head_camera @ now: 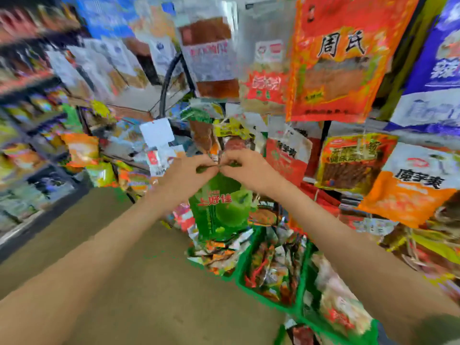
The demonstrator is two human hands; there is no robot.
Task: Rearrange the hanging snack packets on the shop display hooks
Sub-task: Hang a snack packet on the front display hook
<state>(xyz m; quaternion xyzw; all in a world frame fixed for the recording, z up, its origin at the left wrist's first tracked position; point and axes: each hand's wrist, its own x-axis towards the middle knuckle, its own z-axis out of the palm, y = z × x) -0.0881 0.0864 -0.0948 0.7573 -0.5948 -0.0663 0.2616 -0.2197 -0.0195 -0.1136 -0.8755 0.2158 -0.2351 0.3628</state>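
Hanging above tan floor point(179, 290), crowded snack packets point(333, 63).

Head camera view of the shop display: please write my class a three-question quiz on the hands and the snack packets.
1. True or false: the left hand and the right hand both pinch the top edge of the green packet.
2. Where does the large orange-red packet hang? A) above and to the right of the hands. B) below the hands. C) on the floor.
3. Fill in: the bins of loose snacks below the green packet are coloured ____.
Key: 1 true; 2 A; 3 green.
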